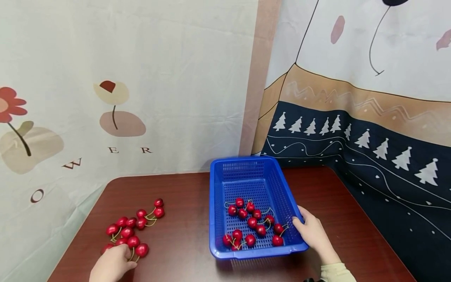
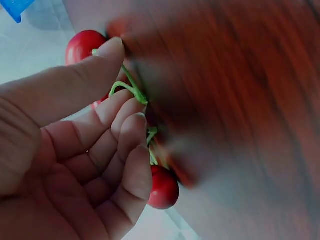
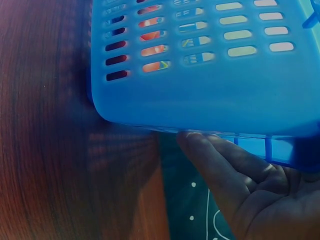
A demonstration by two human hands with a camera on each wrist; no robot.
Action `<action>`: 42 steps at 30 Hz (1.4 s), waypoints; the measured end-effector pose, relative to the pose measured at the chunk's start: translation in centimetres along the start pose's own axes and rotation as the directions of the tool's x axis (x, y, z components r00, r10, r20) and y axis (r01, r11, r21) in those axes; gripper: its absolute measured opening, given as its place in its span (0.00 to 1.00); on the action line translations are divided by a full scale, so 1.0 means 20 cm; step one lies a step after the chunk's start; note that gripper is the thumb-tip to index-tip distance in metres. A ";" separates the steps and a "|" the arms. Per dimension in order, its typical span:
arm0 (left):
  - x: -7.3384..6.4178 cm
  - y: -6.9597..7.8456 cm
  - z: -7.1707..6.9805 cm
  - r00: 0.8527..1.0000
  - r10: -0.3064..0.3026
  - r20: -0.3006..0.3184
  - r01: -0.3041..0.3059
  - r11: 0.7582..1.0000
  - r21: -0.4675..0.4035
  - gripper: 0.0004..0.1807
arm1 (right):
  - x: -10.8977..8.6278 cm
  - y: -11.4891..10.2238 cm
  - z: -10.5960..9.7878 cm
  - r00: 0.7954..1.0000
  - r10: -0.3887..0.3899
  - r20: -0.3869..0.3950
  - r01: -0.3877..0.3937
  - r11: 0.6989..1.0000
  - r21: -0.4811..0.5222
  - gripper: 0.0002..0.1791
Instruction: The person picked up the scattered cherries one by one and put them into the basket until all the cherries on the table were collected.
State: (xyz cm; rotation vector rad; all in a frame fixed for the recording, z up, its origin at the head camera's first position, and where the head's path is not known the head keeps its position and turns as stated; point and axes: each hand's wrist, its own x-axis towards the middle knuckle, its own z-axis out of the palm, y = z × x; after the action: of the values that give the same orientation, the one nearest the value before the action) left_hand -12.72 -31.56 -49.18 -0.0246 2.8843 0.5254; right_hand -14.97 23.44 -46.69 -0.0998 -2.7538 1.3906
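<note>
Whole blue basket (image 1: 244,188): head view only

on the pale backdrop (image 1: 190,86), we read four spaced capital letters: o (image 1: 36,196), w (image 1: 72,163), e (image 1: 113,150) and r (image 1: 146,150).

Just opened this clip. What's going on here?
A person is working with cherries at a brown wood-grain table. Their right hand holds the right-hand side of a blue plastic basket, which already has a batch of cherries in it. Their left hand is at another cluster of cherries lying on the left part of the table, thumb and fingertips apart by the green stems. Those cherries are not in the basket yet.
</note>
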 end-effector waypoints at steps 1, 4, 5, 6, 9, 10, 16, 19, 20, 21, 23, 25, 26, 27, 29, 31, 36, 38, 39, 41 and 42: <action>0.00 0.00 0.00 1.000 -0.001 -0.004 0.001 1.000 -0.003 0.17 | 0.00 0.00 0.00 1.000 0.000 -0.001 0.000 1.000 -0.002 0.26; 0.01 0.00 0.01 1.000 -0.015 0.004 0.015 1.000 -0.007 0.17 | 0.00 0.00 0.00 1.000 0.001 -0.001 -0.001 1.000 -0.003 0.26; 0.01 0.00 0.01 1.000 -0.024 0.013 0.024 1.000 -0.010 0.16 | 0.00 0.01 0.00 1.000 0.002 0.000 -0.002 1.000 -0.002 0.26; 0.01 0.00 0.01 0.999 -0.032 0.022 0.033 0.999 -0.011 0.16 | 0.00 0.01 0.00 1.000 0.002 0.000 -0.002 1.000 -0.001 0.26; 0.02 0.00 0.02 0.998 -0.055 0.044 0.055 0.998 -0.011 0.16 | 0.00 0.01 0.00 1.000 0.007 0.002 -0.007 1.000 0.001 0.26; 0.02 0.01 0.02 0.997 -0.061 0.048 0.061 0.998 -0.011 0.16 | 0.00 0.01 0.00 1.000 0.007 0.002 -0.007 1.000 0.000 0.26; 0.02 0.01 0.03 0.998 -0.050 0.023 0.050 0.999 -0.021 0.16 | 0.01 0.01 0.00 1.000 -0.002 -0.002 0.002 1.000 -0.009 0.26; 0.02 0.01 0.03 0.999 -0.044 0.010 0.044 0.999 -0.024 0.16 | 0.00 0.01 0.00 1.000 0.002 -0.004 -0.002 1.000 -0.009 0.26; 0.01 0.01 0.03 0.999 -0.041 0.009 0.041 0.999 -0.022 0.16 | 0.00 0.01 0.01 1.000 0.005 -0.006 -0.005 1.000 -0.008 0.26; 0.01 0.01 0.03 0.999 -0.041 0.008 0.041 0.999 -0.023 0.16 | 0.00 0.01 0.01 1.000 0.003 -0.006 -0.003 1.000 -0.010 0.26; 0.01 0.01 0.03 0.999 -0.037 0.002 0.037 0.999 -0.021 0.16 | 0.00 0.01 0.01 1.000 0.005 -0.005 -0.005 1.000 -0.007 0.26; 0.01 0.02 0.03 1.000 -0.029 -0.005 0.029 0.999 -0.024 0.15 | 0.00 0.01 0.01 1.000 0.000 -0.006 0.000 1.000 -0.007 0.26; 0.01 0.02 0.03 1.000 -0.021 -0.010 0.021 0.999 -0.027 0.15 | 0.00 0.01 0.01 1.000 -0.002 -0.005 0.002 1.000 -0.006 0.26; 0.00 0.02 0.02 1.000 -0.017 -0.016 0.016 0.999 -0.033 0.14 | 0.00 0.01 0.01 1.000 -0.006 -0.004 0.006 1.000 -0.005 0.26; 0.00 0.03 0.02 0.999 -0.002 -0.033 0.001 0.999 -0.040 0.13 | 0.00 0.02 0.01 1.000 -0.007 -0.004 0.007 1.000 -0.003 0.26; 0.00 0.04 0.00 0.998 0.005 -0.055 -0.008 0.999 -0.053 0.11 | 0.00 0.02 0.01 1.000 -0.003 -0.004 0.003 1.000 -0.003 0.26; -0.03 0.11 -0.04 0.995 0.007 -0.101 -0.018 0.993 -0.113 0.11 | 0.00 0.02 0.01 1.000 -0.001 -0.004 0.001 1.000 -0.004 0.26; -0.04 0.14 -0.06 0.992 0.013 -0.125 -0.031 0.990 -0.138 0.11 | 0.00 0.02 0.01 1.000 -0.006 -0.005 0.006 1.000 -0.004 0.26; -0.05 0.16 -0.08 0.990 0.017 -0.137 -0.037 0.988 -0.149 0.10 | 0.00 0.02 0.01 1.000 -0.009 -0.007 0.009 1.000 -0.004 0.26; -0.06 0.19 -0.11 0.985 0.029 -0.171 -0.056 0.986 -0.158 0.10 | 0.00 0.02 0.01 1.000 -0.011 -0.010 0.011 1.000 -0.006 0.26; -0.06 0.21 -0.12 0.981 0.039 -0.188 -0.071 0.984 -0.163 0.09 | 0.00 0.02 0.01 1.000 -0.008 -0.011 0.008 1.000 -0.005 0.26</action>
State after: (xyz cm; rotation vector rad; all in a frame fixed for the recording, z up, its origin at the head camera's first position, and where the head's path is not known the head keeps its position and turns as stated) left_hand -12.27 -28.51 -45.26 -0.0201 3.0171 0.8187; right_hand -15.05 23.58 -47.09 -0.0965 -2.7459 1.3767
